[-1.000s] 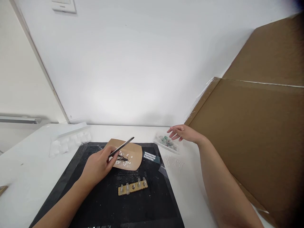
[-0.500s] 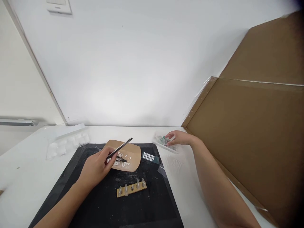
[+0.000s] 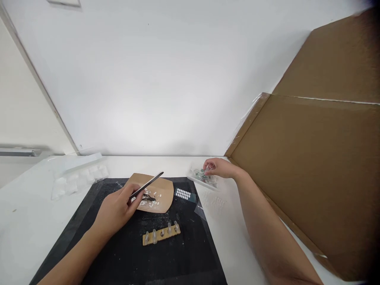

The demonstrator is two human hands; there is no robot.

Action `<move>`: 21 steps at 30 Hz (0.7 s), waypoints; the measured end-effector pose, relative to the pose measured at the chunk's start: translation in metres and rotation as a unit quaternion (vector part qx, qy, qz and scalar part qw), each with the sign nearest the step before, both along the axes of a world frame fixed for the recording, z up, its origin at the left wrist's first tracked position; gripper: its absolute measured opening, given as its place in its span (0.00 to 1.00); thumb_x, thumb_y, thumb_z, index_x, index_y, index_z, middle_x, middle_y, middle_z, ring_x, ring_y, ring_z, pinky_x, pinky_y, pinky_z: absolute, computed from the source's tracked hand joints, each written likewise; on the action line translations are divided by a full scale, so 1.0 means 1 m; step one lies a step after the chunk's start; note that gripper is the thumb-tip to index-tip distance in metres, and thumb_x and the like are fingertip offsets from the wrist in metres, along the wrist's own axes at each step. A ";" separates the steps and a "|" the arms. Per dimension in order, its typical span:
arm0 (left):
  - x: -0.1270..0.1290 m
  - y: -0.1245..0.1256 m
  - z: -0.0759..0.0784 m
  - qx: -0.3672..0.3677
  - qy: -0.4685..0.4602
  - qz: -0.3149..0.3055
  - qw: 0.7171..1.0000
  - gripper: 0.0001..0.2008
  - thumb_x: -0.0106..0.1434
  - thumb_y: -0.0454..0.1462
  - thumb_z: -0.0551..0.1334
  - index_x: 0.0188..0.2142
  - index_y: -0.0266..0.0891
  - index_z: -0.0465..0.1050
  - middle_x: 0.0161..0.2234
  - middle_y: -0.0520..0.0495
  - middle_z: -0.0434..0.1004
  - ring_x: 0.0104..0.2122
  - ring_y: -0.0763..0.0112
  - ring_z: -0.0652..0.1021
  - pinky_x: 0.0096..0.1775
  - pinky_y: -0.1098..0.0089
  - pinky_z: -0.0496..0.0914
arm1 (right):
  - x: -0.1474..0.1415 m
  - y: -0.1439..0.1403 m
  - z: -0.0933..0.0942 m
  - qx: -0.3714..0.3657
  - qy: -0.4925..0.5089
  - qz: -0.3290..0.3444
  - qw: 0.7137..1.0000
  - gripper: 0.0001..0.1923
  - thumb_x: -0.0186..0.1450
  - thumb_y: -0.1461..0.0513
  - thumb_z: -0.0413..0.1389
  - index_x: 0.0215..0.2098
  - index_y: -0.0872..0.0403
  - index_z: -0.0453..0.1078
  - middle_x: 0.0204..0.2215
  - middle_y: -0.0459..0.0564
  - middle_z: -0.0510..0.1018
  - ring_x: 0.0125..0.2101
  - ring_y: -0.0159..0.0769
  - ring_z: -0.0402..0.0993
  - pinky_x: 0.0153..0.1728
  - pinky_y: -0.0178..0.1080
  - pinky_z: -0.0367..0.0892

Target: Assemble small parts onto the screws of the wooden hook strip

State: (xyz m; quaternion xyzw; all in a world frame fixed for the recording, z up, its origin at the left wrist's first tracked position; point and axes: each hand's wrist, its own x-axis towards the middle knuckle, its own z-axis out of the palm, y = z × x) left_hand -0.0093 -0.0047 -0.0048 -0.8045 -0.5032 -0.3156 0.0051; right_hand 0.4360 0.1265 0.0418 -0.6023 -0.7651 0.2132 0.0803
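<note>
While the left hand (image 3: 114,209) pinched tweezers (image 3: 146,185) over the card (image 3: 160,190) of white bits, tips angled up and clear, the right hand (image 3: 218,168) reached across the bench (image 3: 26,221). Its fingers closed on the packet (image 3: 203,177) near the mat (image 3: 166,253).

Slim tweezers (image 3: 147,185) are held in the left hand (image 3: 116,209) over a brown card (image 3: 154,192) strewn with white bits, while a clear packet (image 3: 202,177) on the white tabletop (image 3: 26,221) is touched by the right hand (image 3: 219,168).

Head camera, looking down-forward, close over table (image 3: 35,206)
</note>
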 end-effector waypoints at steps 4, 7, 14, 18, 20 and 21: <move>0.001 -0.001 0.001 0.012 0.002 -0.007 1.000 0.10 0.77 0.46 0.57 0.46 0.45 0.73 0.33 0.54 0.83 0.27 0.68 0.81 0.32 0.69 0.68 | 0.002 -0.006 0.013 0.023 0.001 -0.023 0.999 0.19 0.60 0.47 0.68 0.42 0.50 0.82 0.39 0.50 0.83 0.35 0.39 0.76 0.34 0.36 0.66; 0.000 -0.001 0.001 0.018 0.000 -0.011 1.000 0.10 0.77 0.47 0.58 0.46 0.46 0.74 0.34 0.54 0.84 0.27 0.69 0.81 0.32 0.70 0.68 | 0.000 -0.009 0.018 0.021 -0.008 -0.044 0.999 0.18 0.60 0.48 0.69 0.41 0.50 0.84 0.35 0.50 0.84 0.33 0.39 0.76 0.32 0.36 0.65; -0.004 0.001 0.001 0.002 -0.005 0.006 1.000 0.12 0.76 0.48 0.58 0.46 0.45 0.75 0.35 0.51 0.85 0.28 0.67 0.82 0.32 0.70 0.69 | -0.002 -0.009 0.019 0.007 -0.030 -0.049 0.998 0.15 0.65 0.48 0.65 0.37 0.50 0.84 0.29 0.49 0.85 0.30 0.39 0.78 0.28 0.36 0.65; -0.004 0.000 0.000 0.008 -0.001 0.010 1.000 0.13 0.76 0.49 0.58 0.45 0.45 0.74 0.32 0.53 0.83 0.27 0.67 0.81 0.31 0.70 0.68 | -0.011 -0.004 0.012 0.034 -0.033 -0.031 0.998 0.15 0.73 0.50 0.60 0.43 0.51 0.82 0.37 0.51 0.87 0.35 0.38 0.80 0.35 0.37 0.72; -0.003 0.000 0.000 0.012 -0.002 0.007 1.000 0.13 0.76 0.49 0.58 0.46 0.45 0.74 0.33 0.53 0.84 0.27 0.67 0.81 0.31 0.70 0.68 | -0.020 0.000 0.005 0.044 -0.041 -0.019 0.998 0.15 0.76 0.52 0.58 0.51 0.53 0.79 0.44 0.52 0.85 0.41 0.39 0.81 0.44 0.42 0.76; -0.003 0.000 0.001 0.014 -0.003 0.004 1.000 0.12 0.76 0.49 0.58 0.46 0.46 0.74 0.33 0.53 0.84 0.27 0.68 0.81 0.31 0.70 0.68 | -0.025 0.002 0.000 0.048 -0.047 -0.012 0.998 0.16 0.76 0.52 0.58 0.54 0.54 0.76 0.50 0.53 0.82 0.45 0.40 0.80 0.48 0.47 0.77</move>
